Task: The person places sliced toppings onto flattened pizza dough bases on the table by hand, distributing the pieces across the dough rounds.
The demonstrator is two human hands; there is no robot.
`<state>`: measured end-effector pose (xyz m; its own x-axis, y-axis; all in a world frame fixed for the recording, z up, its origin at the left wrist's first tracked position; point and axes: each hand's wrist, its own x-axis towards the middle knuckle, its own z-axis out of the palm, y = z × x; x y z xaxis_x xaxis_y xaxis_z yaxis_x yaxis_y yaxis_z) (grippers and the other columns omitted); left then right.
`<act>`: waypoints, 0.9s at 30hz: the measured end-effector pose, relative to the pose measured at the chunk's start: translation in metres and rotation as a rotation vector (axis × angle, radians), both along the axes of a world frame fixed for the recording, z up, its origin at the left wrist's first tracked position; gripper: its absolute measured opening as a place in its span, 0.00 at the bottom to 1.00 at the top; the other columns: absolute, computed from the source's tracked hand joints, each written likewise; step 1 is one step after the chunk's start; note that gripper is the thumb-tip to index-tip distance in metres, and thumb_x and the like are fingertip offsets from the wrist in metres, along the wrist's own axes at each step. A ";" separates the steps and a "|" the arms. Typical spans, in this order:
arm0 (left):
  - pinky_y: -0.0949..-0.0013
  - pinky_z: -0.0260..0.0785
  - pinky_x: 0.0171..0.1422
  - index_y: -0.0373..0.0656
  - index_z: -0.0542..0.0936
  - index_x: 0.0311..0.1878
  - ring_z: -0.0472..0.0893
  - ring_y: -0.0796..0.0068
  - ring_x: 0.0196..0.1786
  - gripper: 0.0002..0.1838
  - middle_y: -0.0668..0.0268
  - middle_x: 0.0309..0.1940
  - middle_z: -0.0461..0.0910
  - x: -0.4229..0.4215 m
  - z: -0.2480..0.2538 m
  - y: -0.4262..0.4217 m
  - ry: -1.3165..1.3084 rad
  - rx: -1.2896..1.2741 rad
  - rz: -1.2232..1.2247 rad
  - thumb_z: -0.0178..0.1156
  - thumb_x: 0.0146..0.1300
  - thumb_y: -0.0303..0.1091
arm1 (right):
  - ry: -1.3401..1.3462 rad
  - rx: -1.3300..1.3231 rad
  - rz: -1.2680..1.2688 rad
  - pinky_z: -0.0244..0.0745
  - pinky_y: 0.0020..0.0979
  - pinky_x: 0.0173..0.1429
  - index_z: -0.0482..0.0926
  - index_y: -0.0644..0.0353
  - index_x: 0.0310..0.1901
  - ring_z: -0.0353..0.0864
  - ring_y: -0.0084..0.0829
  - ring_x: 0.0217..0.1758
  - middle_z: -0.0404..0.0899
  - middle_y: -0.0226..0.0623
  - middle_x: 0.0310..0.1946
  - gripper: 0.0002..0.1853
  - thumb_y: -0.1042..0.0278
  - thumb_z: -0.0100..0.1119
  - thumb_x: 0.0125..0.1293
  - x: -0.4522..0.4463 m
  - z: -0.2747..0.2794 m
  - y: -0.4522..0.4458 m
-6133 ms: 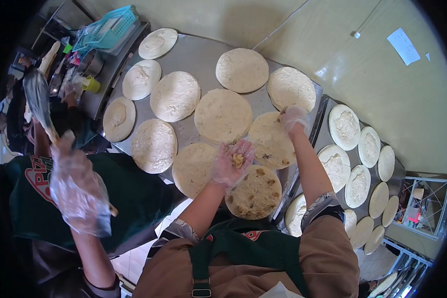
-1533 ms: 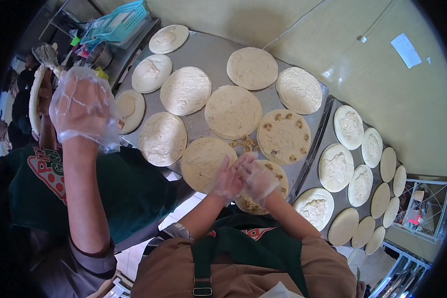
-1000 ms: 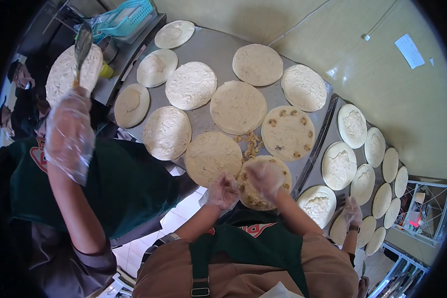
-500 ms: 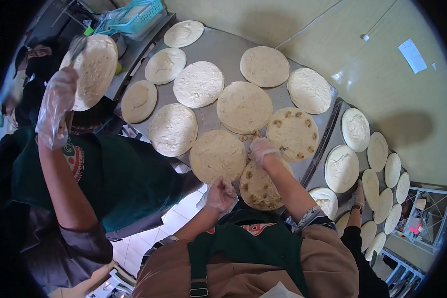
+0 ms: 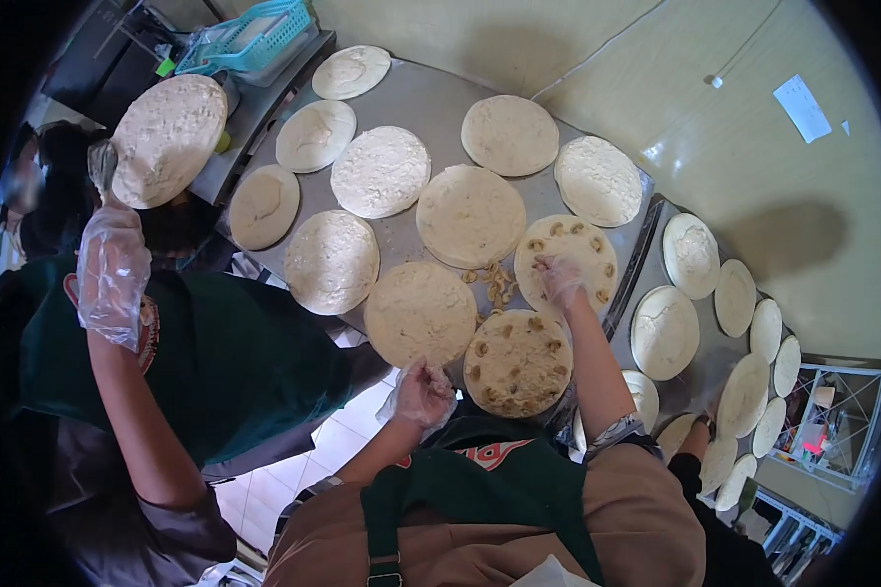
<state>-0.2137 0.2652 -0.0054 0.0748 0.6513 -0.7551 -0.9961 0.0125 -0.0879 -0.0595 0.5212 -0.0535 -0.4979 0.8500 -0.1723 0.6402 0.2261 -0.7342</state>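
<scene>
My right hand (image 5: pixel 562 284), in a clear plastic glove, is over the left part of a pale round dough base (image 5: pixel 579 245) that has brown mushroom-like slices around its rim. Its fingers are pinched together at the surface, hiding whatever is between them. Left of it lies a loose heap of the slices (image 5: pixel 499 284) on the metal table. Nearer to me is another base with a ring of slices (image 5: pixel 519 364). My left hand (image 5: pixel 423 393), also gloved, is curled closed at the near edge of a spread-covered base (image 5: pixel 421 315); its contents are hidden.
More coated bases (image 5: pixel 380 171) cover the metal table (image 5: pixel 439 98). A co-worker's gloved hand (image 5: pixel 114 259) holds a brush-like tool beside a raised base (image 5: pixel 169 140) at left. Another person's hand (image 5: pixel 699 432) reaches among bases on the right table. A turquoise basket (image 5: pixel 264 37) stands behind.
My right hand has moved from the heap of slices rightward onto the ringed base. My left hand stays closed. The co-worker's tool has moved down and left off the raised base's face.
</scene>
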 end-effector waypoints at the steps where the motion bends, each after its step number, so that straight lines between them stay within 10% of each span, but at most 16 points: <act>1: 0.78 0.57 0.21 0.47 0.69 0.17 0.66 0.80 0.16 0.16 0.73 0.13 0.68 0.000 -0.001 -0.001 0.000 -0.001 0.002 0.47 0.57 0.43 | 0.000 -0.001 0.002 0.68 0.28 0.39 0.75 0.62 0.39 0.75 0.30 0.33 0.77 0.39 0.30 0.12 0.69 0.49 0.53 -0.002 -0.002 0.002; 12: 0.78 0.58 0.22 0.48 0.70 0.17 0.66 0.79 0.17 0.15 0.74 0.13 0.69 -0.001 -0.003 -0.006 0.006 -0.021 0.017 0.47 0.56 0.43 | -0.523 0.302 0.060 0.67 0.37 0.37 0.77 0.58 0.27 0.74 0.41 0.32 0.75 0.45 0.27 0.10 0.64 0.48 0.49 -0.033 0.012 -0.002; 27: 0.79 0.57 0.20 0.49 0.67 0.18 0.66 0.80 0.16 0.14 0.73 0.13 0.67 -0.002 0.003 -0.009 0.048 -0.073 0.010 0.46 0.57 0.42 | -0.489 0.335 0.491 0.71 0.34 0.37 0.74 0.66 0.32 0.76 0.39 0.35 0.75 0.45 0.30 0.12 0.69 0.42 0.52 -0.094 0.013 -0.054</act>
<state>-0.2156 0.2558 -0.0027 0.0308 0.5948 -0.8033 -0.9992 -0.0024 -0.0400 -0.1534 0.4671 -0.0405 -0.7650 0.5970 -0.2417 0.6431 0.7287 -0.2356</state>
